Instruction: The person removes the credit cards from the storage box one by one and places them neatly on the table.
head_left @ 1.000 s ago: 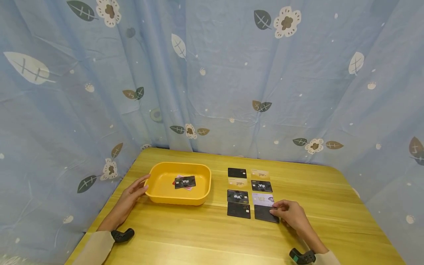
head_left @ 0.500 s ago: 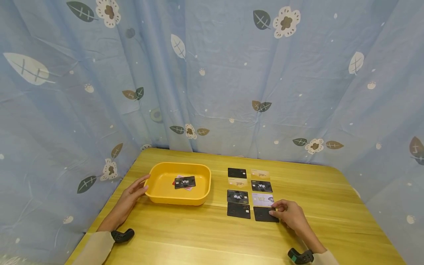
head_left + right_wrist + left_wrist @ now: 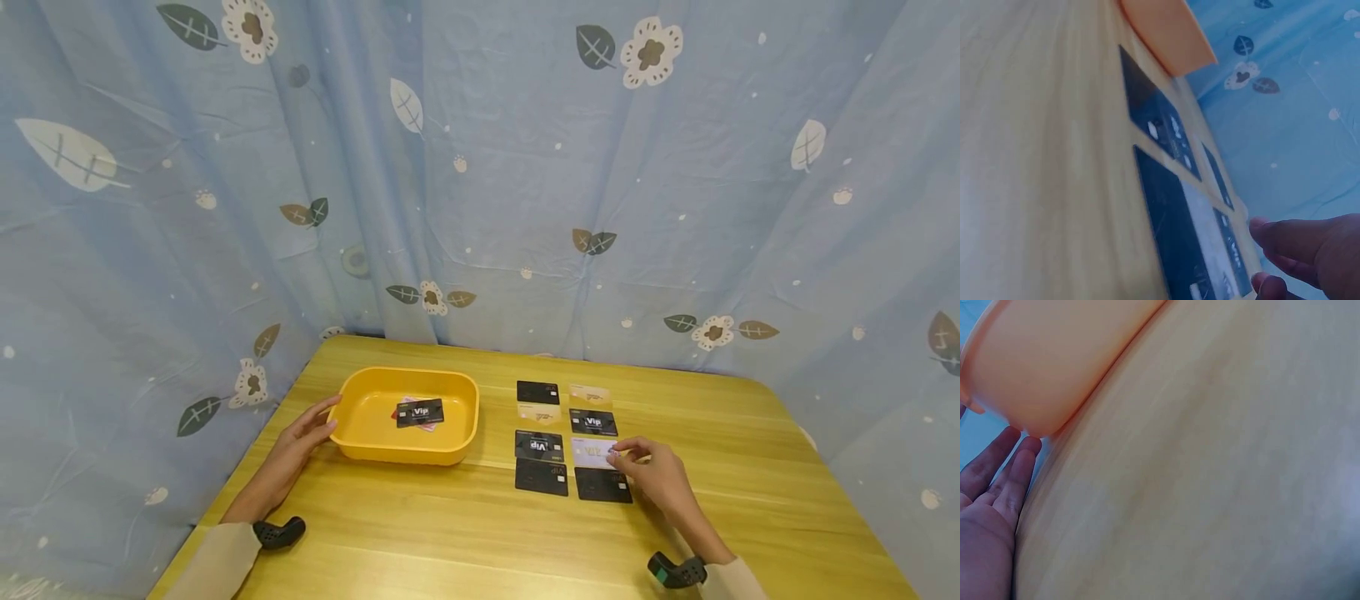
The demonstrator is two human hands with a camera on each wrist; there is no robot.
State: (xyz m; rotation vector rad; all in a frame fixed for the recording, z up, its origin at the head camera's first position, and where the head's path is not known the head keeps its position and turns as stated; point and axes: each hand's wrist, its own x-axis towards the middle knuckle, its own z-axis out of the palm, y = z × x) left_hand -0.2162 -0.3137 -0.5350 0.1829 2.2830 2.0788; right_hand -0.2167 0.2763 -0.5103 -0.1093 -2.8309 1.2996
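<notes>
My left hand [image 3: 288, 454] rests its fingertips on the left end of a yellow tray [image 3: 401, 455]. In the left wrist view, extended fingers [image 3: 1021, 472] meet the tray's outer wall. Inside the tray a black Vip card [image 3: 420, 412] overlaps a pinkish card. My right hand [image 3: 663, 479] is at the right end of a lavender VIP card [image 3: 592, 451], its fingertips over that card's edge. Below this card lies a plain black card [image 3: 598, 485]. In the right wrist view, a gap shows between the right thumb and fingers; actual contact with the card is unclear.
Cards lie flat in two columns right of the tray. The left column has black cards, such as the lowest one [image 3: 541, 477], and a gold card [image 3: 538, 414]. The right column also holds a gold card [image 3: 590, 394] and a black Vip card [image 3: 592, 422]. A curtain [image 3: 510, 183] hangs behind the table.
My right hand has left the lower-right black card and moved up to the lavender card. That black card has turned slightly straighter. The left hand and tray stay put.
</notes>
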